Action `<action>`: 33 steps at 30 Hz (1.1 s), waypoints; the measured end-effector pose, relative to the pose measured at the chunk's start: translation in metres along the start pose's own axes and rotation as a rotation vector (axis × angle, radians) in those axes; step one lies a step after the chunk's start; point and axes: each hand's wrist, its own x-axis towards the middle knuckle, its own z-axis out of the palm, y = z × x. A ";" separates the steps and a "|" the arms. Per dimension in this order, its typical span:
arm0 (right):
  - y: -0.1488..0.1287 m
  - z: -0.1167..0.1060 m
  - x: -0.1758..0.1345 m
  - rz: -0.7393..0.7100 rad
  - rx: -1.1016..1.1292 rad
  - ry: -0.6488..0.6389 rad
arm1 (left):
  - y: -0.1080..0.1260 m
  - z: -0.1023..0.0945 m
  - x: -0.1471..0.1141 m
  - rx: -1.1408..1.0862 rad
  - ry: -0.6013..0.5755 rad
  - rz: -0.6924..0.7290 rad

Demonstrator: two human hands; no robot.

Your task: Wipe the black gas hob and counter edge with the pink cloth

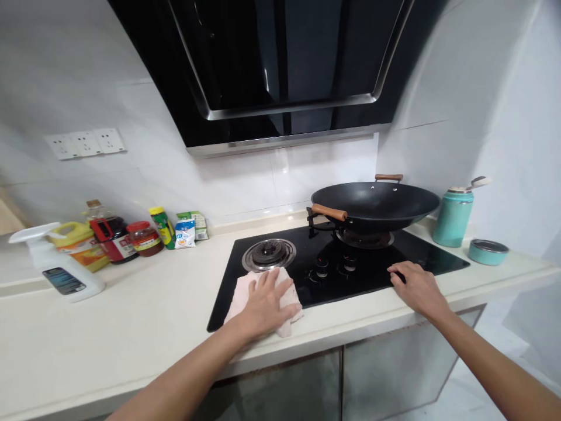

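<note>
My left hand (267, 301) lies flat with its fingers spread on a pale pink cloth (239, 295). The cloth covers the front left corner of the black glass gas stove (326, 292), just in front of the left burner (269, 253). On the stove's front edge, towards the right, rests my right hand (416, 286). Its fingers are loosely bent, apart from the thumb, and nothing shows in them. Behind it, a black wok (377, 202) with wooden handles sits over the right burner. Two control knobs (322, 268) stand between the hands.
A white spray bottle (65, 275), yellow jug (79, 242), dark sauce bottle (114, 234), red-lidded jar (144, 238), and seasoning packets (185, 234) line the left counter. At right are a turquoise flask (454, 219) and a small turquoise bowl (488, 252). A black range hood (284, 64) hangs above.
</note>
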 end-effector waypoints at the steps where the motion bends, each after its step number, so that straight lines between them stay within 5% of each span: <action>1: 0.000 0.000 0.000 -0.002 -0.001 0.003 | 0.006 0.004 0.003 0.030 -0.046 -0.025; 6: 0.001 0.001 -0.001 -0.017 -0.004 0.006 | 0.003 0.013 0.007 0.038 -0.024 -0.118; 12: -0.001 0.000 0.000 0.005 -0.012 0.006 | -0.002 0.019 -0.004 -0.057 0.174 0.063; 18: -0.002 -0.003 0.001 0.007 -0.005 -0.011 | 0.054 0.022 0.010 -0.426 0.215 0.025; 21: 0.001 -0.001 0.001 -0.003 -0.010 -0.005 | 0.108 0.038 0.024 -0.433 0.140 0.131; 25: 0.008 0.003 0.001 -0.027 -0.043 0.008 | 0.163 0.068 0.050 -0.260 -0.178 0.336; 28: 0.014 0.007 0.002 -0.040 -0.057 0.004 | 0.175 0.081 0.062 -0.182 -0.316 0.330; 33: 0.021 0.009 0.004 -0.026 -0.060 -0.028 | 0.159 0.078 0.047 -0.165 -0.232 0.303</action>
